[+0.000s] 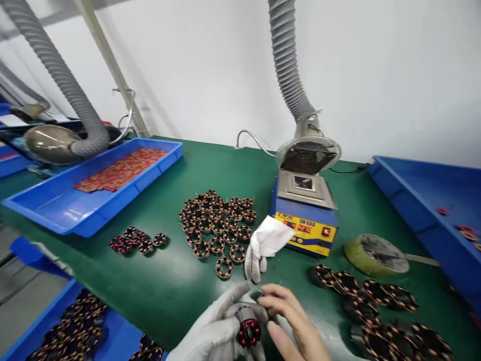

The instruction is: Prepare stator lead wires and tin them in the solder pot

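Note:
My left hand (218, 326), in a white glove, is at the bottom centre with its fingers wrapped round a small ring-shaped coil part (248, 327) with dark red marks on its face. Just to the right is my bare right hand (295, 321), its fingers curved towards the part with a gap between thumb and fingers. Something small and dark lies by its fingertips, too blurred to make out. A loose white glove (268, 243) rests on the green table beyond both hands, against a cluster of copper-coloured coil rings (216, 225).
A blue and yellow heating unit (304, 220) stands under a grey duct hood (308, 150). Nearby are a greenish bowl (376, 255), larger rings (363, 308), red-marked rings (131, 240), a blue tray of red boards (93, 215) and another blue tray (421, 215) at right.

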Demonstrator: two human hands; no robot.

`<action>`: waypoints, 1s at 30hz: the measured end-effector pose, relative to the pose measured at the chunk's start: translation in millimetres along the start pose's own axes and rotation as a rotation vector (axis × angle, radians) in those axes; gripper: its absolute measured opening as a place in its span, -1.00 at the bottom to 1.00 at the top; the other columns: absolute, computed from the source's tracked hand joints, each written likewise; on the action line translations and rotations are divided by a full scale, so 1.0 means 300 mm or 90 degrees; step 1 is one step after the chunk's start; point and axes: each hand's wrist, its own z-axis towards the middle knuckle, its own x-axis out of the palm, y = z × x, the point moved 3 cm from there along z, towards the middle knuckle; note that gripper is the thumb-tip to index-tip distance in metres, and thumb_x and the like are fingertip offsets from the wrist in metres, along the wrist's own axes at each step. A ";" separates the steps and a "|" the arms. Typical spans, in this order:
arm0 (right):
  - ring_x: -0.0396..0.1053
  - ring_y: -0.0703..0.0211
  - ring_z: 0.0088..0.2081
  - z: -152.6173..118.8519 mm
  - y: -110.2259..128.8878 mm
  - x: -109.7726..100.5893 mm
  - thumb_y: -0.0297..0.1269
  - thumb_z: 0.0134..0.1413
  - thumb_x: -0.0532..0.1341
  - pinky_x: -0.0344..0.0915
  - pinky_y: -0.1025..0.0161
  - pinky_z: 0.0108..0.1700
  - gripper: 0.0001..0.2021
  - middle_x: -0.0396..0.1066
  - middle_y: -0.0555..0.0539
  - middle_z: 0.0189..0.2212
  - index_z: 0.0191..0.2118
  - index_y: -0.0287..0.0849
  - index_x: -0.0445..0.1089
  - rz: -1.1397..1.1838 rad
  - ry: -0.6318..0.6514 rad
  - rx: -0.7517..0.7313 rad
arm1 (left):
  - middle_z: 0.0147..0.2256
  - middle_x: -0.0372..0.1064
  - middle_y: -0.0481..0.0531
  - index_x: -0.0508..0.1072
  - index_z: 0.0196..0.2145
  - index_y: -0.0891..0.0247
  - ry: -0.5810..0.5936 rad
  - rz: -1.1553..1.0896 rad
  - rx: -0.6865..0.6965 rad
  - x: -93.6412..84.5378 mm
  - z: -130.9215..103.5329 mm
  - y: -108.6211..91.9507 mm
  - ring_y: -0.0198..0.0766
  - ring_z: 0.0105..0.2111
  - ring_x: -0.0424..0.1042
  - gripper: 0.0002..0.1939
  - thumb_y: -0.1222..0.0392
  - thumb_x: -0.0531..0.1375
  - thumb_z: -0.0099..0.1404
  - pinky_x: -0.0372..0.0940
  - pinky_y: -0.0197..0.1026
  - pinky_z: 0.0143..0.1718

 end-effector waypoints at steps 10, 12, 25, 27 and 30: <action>0.53 0.08 -0.17 0.001 -0.003 0.025 -0.06 0.10 0.29 0.46 0.23 -0.13 -0.82 0.48 -0.19 -0.09 -0.35 -0.02 0.57 0.195 -0.032 0.033 | -0.12 0.43 0.01 0.47 -0.13 0.14 -0.031 0.191 0.011 0.078 0.041 0.018 -0.07 -0.08 0.39 -0.61 0.19 0.35 0.04 0.25 -0.09 0.01; 0.51 0.17 -0.34 -0.005 -0.003 0.021 -0.11 0.06 0.32 0.47 0.28 -0.25 -0.82 0.49 -0.16 -0.19 -0.45 -0.05 0.56 0.175 -0.125 -0.019 | -0.34 0.41 -0.02 0.45 -0.28 0.22 -0.012 0.213 -0.014 0.086 0.037 0.013 -0.21 -0.32 0.39 -0.78 0.21 0.32 0.07 0.29 -0.20 -0.22; 0.37 0.25 -0.56 -0.017 0.085 -0.012 -0.42 0.10 0.27 0.32 0.38 -0.51 -0.89 0.39 0.03 -0.60 -0.44 -0.13 0.40 0.011 -0.110 -0.147 | -0.44 0.35 -0.11 0.48 -0.38 0.23 -0.058 0.381 -0.010 0.134 -0.005 -0.065 -0.28 -0.40 0.30 -0.86 0.30 0.20 0.03 0.22 -0.31 -0.33; 0.35 0.25 -0.56 -0.027 0.077 -0.005 -0.40 0.11 0.26 0.31 0.37 -0.52 -0.88 0.38 0.03 -0.60 -0.44 -0.13 0.39 0.004 -0.101 -0.129 | -0.42 0.44 -0.09 0.53 -0.42 0.18 -0.110 0.447 0.063 0.138 -0.009 -0.066 -0.24 -0.39 0.36 -0.90 0.26 0.24 0.04 0.26 -0.30 -0.32; 0.34 0.25 -0.57 -0.041 0.068 -0.012 -0.35 0.16 0.22 0.29 0.38 -0.54 -0.84 0.36 0.03 -0.61 -0.46 -0.13 0.37 0.033 -0.127 -0.067 | -0.47 0.48 -0.09 0.54 -0.46 0.15 -0.107 0.529 0.182 0.146 -0.009 -0.072 -0.26 -0.46 0.41 -0.91 0.28 0.23 0.08 0.28 -0.32 -0.39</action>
